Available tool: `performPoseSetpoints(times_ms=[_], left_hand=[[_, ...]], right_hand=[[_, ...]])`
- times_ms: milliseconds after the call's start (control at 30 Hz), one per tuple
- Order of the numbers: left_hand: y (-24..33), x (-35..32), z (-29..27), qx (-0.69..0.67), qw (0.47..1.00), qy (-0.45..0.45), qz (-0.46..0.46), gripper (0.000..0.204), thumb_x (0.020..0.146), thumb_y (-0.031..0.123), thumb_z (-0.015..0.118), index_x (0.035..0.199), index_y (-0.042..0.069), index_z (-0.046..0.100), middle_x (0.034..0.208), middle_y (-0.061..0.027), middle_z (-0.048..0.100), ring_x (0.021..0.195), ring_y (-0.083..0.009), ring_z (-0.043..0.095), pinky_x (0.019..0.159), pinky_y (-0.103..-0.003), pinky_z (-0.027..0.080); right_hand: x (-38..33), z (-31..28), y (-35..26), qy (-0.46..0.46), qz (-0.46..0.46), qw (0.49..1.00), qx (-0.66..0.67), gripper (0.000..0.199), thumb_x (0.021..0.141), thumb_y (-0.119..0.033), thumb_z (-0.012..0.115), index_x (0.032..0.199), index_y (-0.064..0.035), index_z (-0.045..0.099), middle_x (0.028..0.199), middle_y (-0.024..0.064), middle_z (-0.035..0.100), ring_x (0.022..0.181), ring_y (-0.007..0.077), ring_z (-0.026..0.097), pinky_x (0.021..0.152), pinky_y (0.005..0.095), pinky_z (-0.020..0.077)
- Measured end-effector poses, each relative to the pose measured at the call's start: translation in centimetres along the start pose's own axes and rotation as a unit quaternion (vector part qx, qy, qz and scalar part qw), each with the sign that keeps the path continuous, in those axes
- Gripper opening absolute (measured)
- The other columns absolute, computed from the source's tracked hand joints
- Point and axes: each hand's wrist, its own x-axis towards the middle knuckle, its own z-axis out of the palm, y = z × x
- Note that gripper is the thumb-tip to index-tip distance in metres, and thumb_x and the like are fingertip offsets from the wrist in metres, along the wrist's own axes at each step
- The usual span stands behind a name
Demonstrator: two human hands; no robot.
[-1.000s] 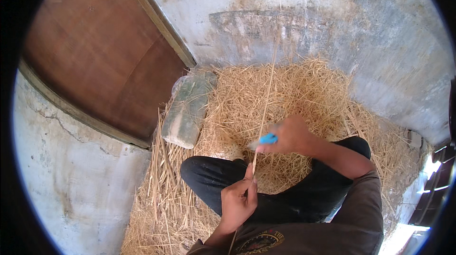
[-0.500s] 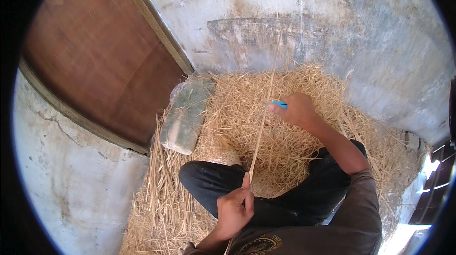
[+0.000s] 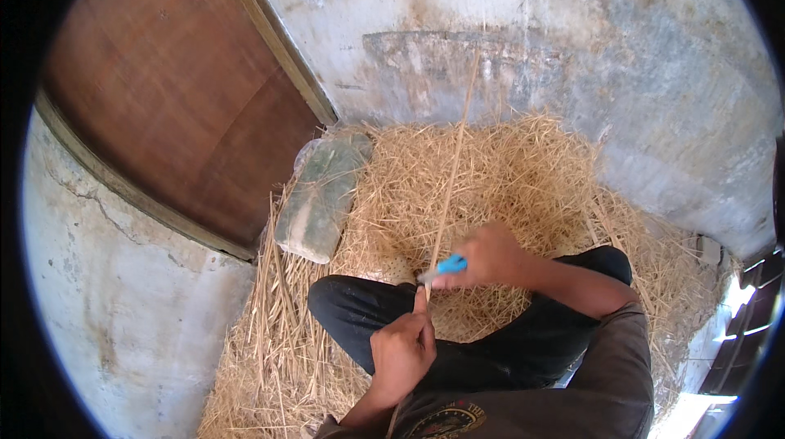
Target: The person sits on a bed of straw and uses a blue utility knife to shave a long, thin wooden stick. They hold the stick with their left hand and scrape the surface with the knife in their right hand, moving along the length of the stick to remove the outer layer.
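Note:
A long, thin, pale bamboo strip runs up from my lap toward the far wall. My left hand is closed around its near part, thumb pointing up along it. Just above that thumb, my right hand grips a knife with a bright blue handle. Its short blade lies against the strip, close to the left thumb; the right fingers are a little blurred by motion. The strip's near end passes under my left forearm, partly hidden.
Thin shavings cover the floor around my crossed legs. Several split strips lie at left. A plastic-wrapped greenish block rests by the brown door panel. A stained wall stands ahead.
My right hand has come down along the strip toward me with the knife, from well up the strip to just above my left thumb. The left hand keeps its hold nearly in place.

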Motion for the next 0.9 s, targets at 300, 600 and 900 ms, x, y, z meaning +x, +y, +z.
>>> performPoseSetpoints(times_ms=[300,600,900], left_hand=[[0.0,0.0,0.1,-0.033,0.999,0.001,0.003,0.015,0.075,-0.004,0.062,0.088,0.001,0.068,0.056,-0.0127,0.05,0.045,-0.027,0.053,0.042,-0.035,0.04],[0.1,-0.2,-0.4,-0.04,0.999,-0.013,-0.009,0.006,0.075,-0.003,0.062,0.077,0.002,0.066,0.059,-0.0127,0.052,0.046,-0.0266,0.054,0.043,-0.035,0.04],[-0.3,-1.0,-0.2,-0.059,0.997,-0.049,0.009,0.029,0.081,-0.003,0.06,0.109,-0.005,0.063,0.059,-0.0193,0.052,0.045,-0.0254,0.054,0.048,-0.031,0.043]], right_hand=[[0.4,1.1,2.0,0.047,0.007,0.999,-0.023,0.067,0.072,-0.073,0.055,0.056,-0.0088,0.061,0.045,0.0094,0.051,0.04,0.028,0.054,0.04,0.0385,0.0415],[1.1,2.4,4.1,0.142,-0.013,0.989,-0.039,0.071,0.077,-0.075,0.048,0.061,-0.0069,0.063,0.044,0.0073,0.05,0.038,0.0241,0.05,0.04,0.0369,0.0405],[0.6,-0.4,4.0,0.003,0.05,0.998,-0.031,0.07,0.079,-0.075,0.046,0.06,-0.0096,0.063,0.047,0.0051,0.05,0.045,0.021,0.052,0.046,0.0374,0.0422]])
